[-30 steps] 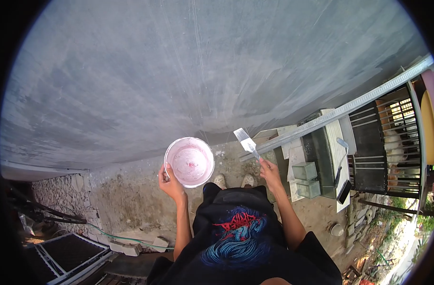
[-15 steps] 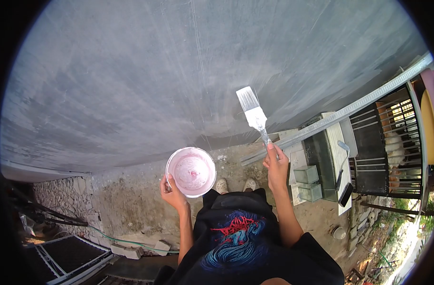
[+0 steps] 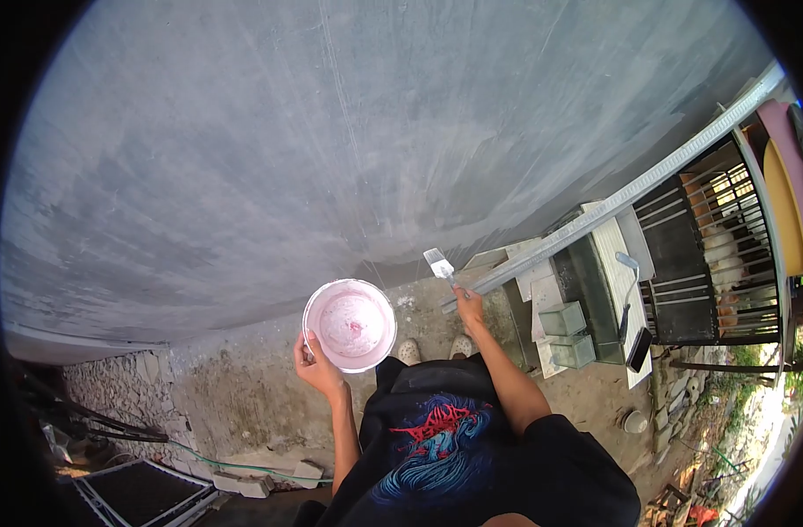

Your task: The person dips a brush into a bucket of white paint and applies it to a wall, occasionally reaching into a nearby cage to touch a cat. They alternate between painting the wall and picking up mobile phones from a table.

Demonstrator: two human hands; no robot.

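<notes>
My left hand [image 3: 318, 362] grips the near left rim of a white bucket [image 3: 386, 307], thumb inside the edge. Pinkish-white residue coats the bucket's inside, with a darker pink spot at the bottom. In my right hand [image 3: 468, 307] is a paintbrush [image 3: 438, 263], held by its handle with fingers closed. White paint covers its ferrule, and its pale bristles point up and to the left, toward the wall. A grey wall [image 3: 243, 158] fills the upper view, with darker patches and thin pale drip lines. The brush is right of the bucket, apart from it.
A long metal bar [image 3: 630, 189] slants along the right. Beneath it are glass tanks [image 3: 570, 335], a white board with a paint roller [image 3: 632, 294], and a barred cage [image 3: 727, 255] with a pale animal inside. A green hose [image 3: 235, 468] and blocks [image 3: 243, 485] lie lower left.
My right hand has drawn the paintbrush down and left, lower along the wall and closer to the bucket. The bucket stays in my left hand, shifted slightly. The view has tilted a little.
</notes>
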